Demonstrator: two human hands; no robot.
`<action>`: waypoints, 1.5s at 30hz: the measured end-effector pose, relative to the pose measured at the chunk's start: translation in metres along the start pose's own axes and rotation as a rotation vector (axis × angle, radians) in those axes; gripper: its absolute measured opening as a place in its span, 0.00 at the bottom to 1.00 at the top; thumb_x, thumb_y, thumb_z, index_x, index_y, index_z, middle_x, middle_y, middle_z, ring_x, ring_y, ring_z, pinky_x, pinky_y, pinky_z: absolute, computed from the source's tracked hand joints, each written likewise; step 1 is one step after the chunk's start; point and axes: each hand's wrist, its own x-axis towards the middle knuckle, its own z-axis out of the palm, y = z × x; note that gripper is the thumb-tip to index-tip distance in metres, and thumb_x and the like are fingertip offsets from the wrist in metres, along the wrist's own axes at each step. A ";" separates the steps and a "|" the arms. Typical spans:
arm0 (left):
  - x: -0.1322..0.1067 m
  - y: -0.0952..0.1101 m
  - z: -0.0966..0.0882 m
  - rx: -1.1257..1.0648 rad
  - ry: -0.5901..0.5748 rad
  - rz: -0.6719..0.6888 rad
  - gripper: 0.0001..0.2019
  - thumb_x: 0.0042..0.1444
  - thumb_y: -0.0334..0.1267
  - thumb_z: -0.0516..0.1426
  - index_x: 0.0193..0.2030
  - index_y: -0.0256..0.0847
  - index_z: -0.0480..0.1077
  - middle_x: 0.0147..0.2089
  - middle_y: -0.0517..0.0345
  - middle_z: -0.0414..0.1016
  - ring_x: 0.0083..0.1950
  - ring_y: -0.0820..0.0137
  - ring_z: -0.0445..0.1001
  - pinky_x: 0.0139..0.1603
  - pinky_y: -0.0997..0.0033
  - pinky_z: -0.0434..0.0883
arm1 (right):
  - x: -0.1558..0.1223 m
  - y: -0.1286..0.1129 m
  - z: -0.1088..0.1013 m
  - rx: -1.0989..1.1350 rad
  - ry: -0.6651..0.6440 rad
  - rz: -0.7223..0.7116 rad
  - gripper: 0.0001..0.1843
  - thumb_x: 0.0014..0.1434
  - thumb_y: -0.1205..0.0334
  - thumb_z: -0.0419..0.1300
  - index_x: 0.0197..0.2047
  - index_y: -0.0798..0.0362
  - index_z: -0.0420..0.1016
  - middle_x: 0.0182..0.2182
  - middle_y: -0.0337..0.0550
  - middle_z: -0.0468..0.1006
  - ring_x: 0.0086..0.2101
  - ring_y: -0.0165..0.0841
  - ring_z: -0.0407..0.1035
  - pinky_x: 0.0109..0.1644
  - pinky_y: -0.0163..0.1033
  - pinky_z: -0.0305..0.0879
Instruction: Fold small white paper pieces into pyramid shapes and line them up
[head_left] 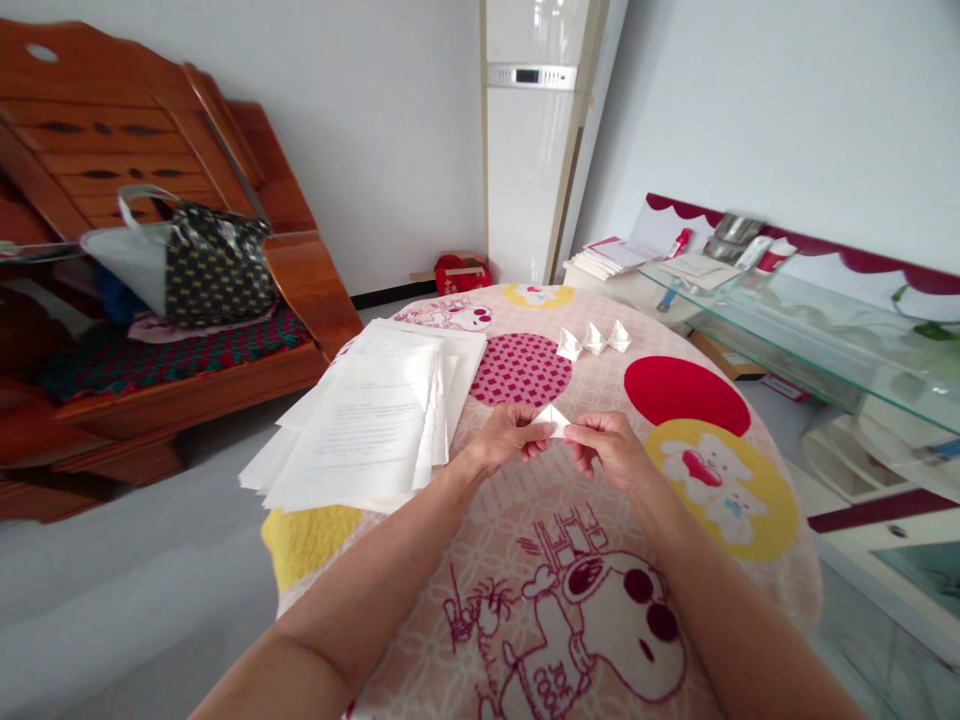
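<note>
A small piece of folded white paper (553, 420) is held up over the round table, its top coming to a point with a crease down the middle. My left hand (511, 436) pinches its left corner between thumb and fingers. On the opposite corner, my right hand (606, 446) has a similar pinch. Beyond my hands stand three folded white paper shapes (594, 339) in a row. To the left lies a thick, uneven stack of paper sheets (367, 430) with faint print on the top one.
A patterned cloth (480, 590) covers the table. On the left is a wooden bench (300, 290) carrying a dark patterned bag (217, 265). A glass-topped cabinet (810, 320) runs along the right, and a tall white air conditioner (529, 170) stands behind.
</note>
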 end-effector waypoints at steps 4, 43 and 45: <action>0.000 0.000 0.002 -0.048 -0.018 0.008 0.25 0.45 0.58 0.71 0.31 0.35 0.76 0.26 0.58 0.75 0.25 0.75 0.71 0.25 0.76 0.67 | 0.002 0.003 -0.001 0.013 0.008 -0.019 0.17 0.53 0.52 0.68 0.20 0.53 0.74 0.16 0.37 0.72 0.15 0.26 0.63 0.18 0.33 0.57; 0.002 -0.006 0.010 -0.498 0.213 -0.050 0.19 0.36 0.44 0.76 0.28 0.35 0.77 0.30 0.58 0.78 0.31 0.74 0.74 0.36 0.73 0.72 | 0.004 0.011 0.017 -0.072 0.194 -0.122 0.09 0.50 0.55 0.65 0.27 0.52 0.79 0.22 0.44 0.80 0.23 0.35 0.74 0.28 0.39 0.71; 0.001 -0.006 0.011 -0.484 0.203 -0.033 0.21 0.35 0.47 0.77 0.28 0.35 0.77 0.30 0.58 0.79 0.31 0.74 0.74 0.37 0.73 0.72 | 0.005 0.012 0.017 -0.107 0.218 -0.140 0.10 0.51 0.54 0.65 0.28 0.52 0.79 0.21 0.44 0.80 0.23 0.36 0.74 0.28 0.40 0.72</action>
